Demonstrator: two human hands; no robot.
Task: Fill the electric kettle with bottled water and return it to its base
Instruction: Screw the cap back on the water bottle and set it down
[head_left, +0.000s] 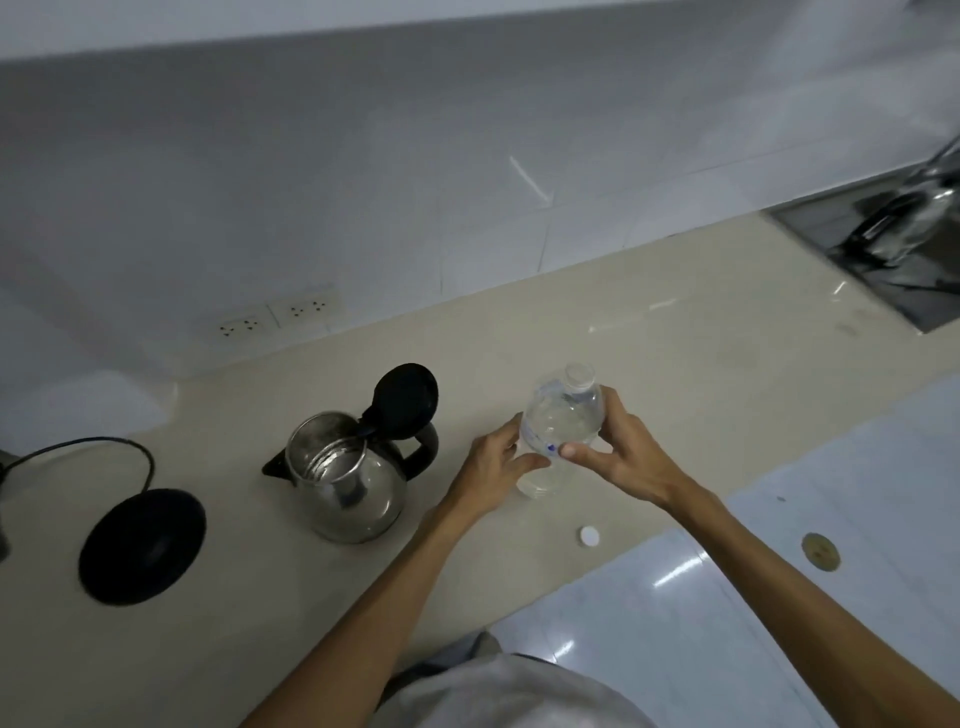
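A steel electric kettle (353, 483) stands on the beige counter with its black lid (406, 397) flipped open and its handle to the right. Its round black base (141, 545) lies apart to the left, cord trailing away. A clear water bottle (563, 421) stands upright right of the kettle, uncapped. My right hand (623, 452) wraps the bottle from the right, thumb across its front. My left hand (493, 467) touches the bottle's lower left side. A small white cap (588, 535) lies on the counter in front of the bottle.
Two wall sockets (278, 318) sit on the white wall behind the kettle. A steel sink with a tap (904, 234) is at the far right. The counter's front edge (623, 525) runs diagonally, with shiny floor tiles below it.
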